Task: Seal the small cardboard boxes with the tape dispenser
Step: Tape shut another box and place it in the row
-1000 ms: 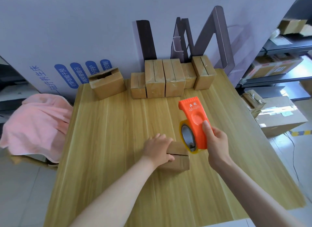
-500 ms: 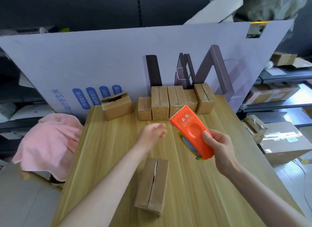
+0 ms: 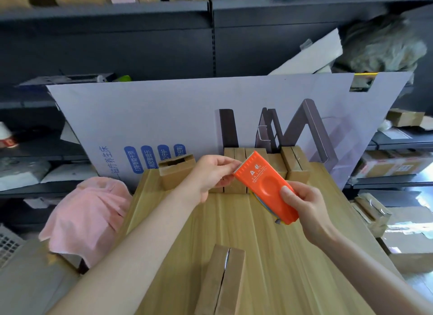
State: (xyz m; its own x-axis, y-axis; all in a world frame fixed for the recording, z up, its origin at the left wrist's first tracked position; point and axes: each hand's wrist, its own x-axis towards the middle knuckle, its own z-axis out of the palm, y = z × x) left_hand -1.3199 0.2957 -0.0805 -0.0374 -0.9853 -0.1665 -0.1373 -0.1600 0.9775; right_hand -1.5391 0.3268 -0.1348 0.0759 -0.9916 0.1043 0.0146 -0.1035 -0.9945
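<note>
- Dark metal shelves point(image 3: 210, 21) fill the back of the room, loaded with cartons and bags.
- A big pale printed cardboard sheet point(image 3: 187, 108) stands upright against the far edge of the table, in front of the shelves.
- The wooden table point(image 3: 269, 256) runs away from the person, with its grain lengthwise.
- A pink cloth point(image 3: 89, 211) is heaped just off the table's left side.
- A row of small boxes point(image 3: 295, 164) stands along the table's far edge, touching the cardboard sheet and partly hidden by the hands.
- The near box point(image 3: 222, 284) lies on the table close to the person, well apart from the row. Its two top flaps are folded down, with a dark gap along the seam.
- An open box point(image 3: 175, 171) sits at the far left corner, flaps up.
- The right hand point(image 3: 304, 204) is wrapped around the rear end of the tape dispenser, thumb on top, holding it in the air above the table.
- The left hand point(image 3: 210, 176) has its fingertips drawn together at the dispenser's toothed front edge. I can't tell whether they pinch anything.
- The orange tape dispenser point(image 3: 264, 188) is tilted, its toothed end pointing up and left between the two hands.
</note>
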